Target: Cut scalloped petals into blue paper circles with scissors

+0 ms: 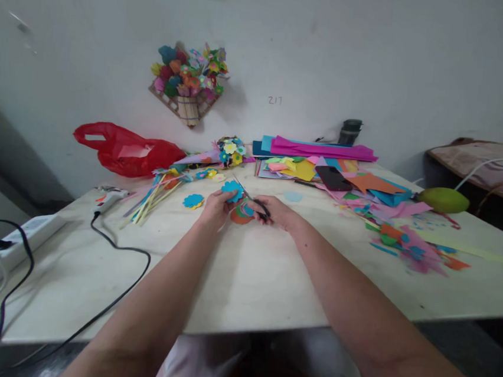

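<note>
While the left hand (217,208) pinches a blue flower (232,192), the right hand (279,211) closes round scissors (263,206) angled towards 10 o'clock; rotating the flower smooths curved cuts.

The single view is taken from the wearer's head, directed forward and down over the pale, flat-topped table (264,284), with the plain grey-white wall (317,58) faced beyond.

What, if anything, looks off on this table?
Mostly clutter: paper scraps strewn at right, a phone lying on loose paper. The glue gun's black cord trails over the near edge, possibly a snag risk. No spill or damage visible.
</note>
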A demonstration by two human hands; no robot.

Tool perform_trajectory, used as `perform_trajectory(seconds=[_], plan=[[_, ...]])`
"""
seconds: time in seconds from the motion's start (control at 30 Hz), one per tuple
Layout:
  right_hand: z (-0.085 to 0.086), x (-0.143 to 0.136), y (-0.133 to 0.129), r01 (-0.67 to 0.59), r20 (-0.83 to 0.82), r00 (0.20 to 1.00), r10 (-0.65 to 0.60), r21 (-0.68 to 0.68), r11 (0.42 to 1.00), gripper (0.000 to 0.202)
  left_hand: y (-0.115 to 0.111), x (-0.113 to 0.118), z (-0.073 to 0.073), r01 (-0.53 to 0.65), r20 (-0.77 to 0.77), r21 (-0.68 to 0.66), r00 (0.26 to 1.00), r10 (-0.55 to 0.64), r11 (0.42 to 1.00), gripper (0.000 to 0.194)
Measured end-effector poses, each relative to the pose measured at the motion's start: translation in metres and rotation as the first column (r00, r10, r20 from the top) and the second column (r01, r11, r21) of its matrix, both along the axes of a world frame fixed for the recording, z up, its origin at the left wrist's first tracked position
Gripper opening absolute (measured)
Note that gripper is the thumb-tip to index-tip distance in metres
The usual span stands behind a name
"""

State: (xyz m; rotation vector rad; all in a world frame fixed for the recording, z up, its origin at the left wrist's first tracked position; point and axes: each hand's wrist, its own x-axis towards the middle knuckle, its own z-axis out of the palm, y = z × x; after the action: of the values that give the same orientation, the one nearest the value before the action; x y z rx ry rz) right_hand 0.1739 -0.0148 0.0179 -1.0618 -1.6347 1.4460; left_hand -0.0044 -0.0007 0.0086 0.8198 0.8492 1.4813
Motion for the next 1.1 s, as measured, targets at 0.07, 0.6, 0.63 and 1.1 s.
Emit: perform_trajectory(seconds=[0.07, 0.6, 0.63, 1.1], plan=[[-0.0003, -0.0003, 0.0002, 0.001, 0.005, 1.000, -0.001, -0.005, 1.000, 0.032, 0.0006, 0.0000, -0.0002, -0.008, 0.002, -0.007, 1.000, 0.008, 1.000, 0.010], [-0.0022, -0.0006, 0.0017, -0.003, 0.014, 1.000, 0.003, -0.028, 1.000, 0.026, 0.0022, -0.0021, -0.0026, -0.002, -0.033, 0.024, 0.999, 0.003, 1.000, 0.017], [-0.0019, -0.0004, 0.0014, -0.003, 0.016, 1.000, 0.004, -0.031, 1.000, 0.026, 0.0020, -0.0025, -0.0025, -0.001, -0.040, 0.024, 0.999, 0.002, 1.000, 0.018], [0.0041, 0.0075, -0.0032, -0.047, 0.037, 0.998, 0.048, -0.026, 0.999, 0.028, -0.0003, -0.0065, -0.0010, 0.028, -0.084, 0.047, 0.996, -0.024, 0.998, 0.022]])
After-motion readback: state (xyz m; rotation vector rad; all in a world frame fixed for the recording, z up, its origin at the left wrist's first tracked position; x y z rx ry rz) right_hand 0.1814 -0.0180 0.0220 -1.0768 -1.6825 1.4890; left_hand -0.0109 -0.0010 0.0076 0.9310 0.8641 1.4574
